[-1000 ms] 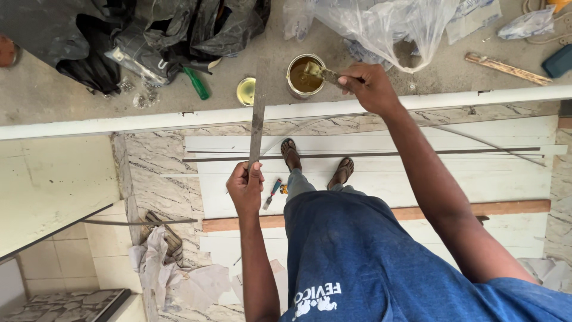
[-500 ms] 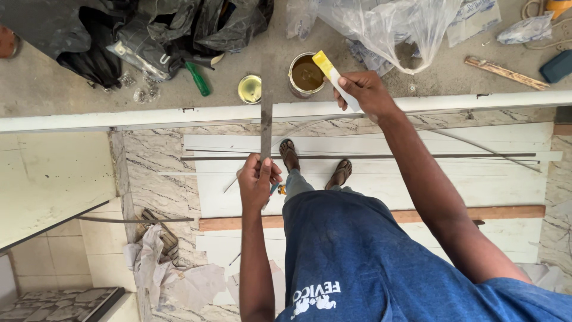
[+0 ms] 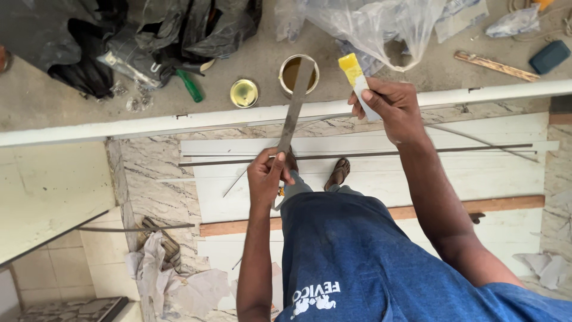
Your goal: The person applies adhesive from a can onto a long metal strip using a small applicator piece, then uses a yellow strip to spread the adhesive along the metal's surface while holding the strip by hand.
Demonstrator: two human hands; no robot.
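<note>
Standing over white boards [image 3: 369,173] laid across a marble floor [image 3: 149,173], a person in a blue shirt works with both hands above a long white rail [image 3: 179,124] that crosses the scene. Beyond the rail lie black plastic bags [image 3: 137,30] and a clear bag [image 3: 381,24] on bare concrete. The left hand [image 3: 269,176] has its fingers wrapped tight around the lower end of a thin metal strip [image 3: 293,110], now tilted so its top crosses an open tin of brownish adhesive [image 3: 298,73]; a second ago the strip stood straighter. The right hand [image 3: 390,102], which was dipped at the tin a second ago, has lifted clear and pinches a small spreader [image 3: 356,80] with a yellow, loaded tip, held just right of the strip. A round tin lid [image 3: 244,93] and a green-handled tool [image 3: 190,85] sit nearby
</note>
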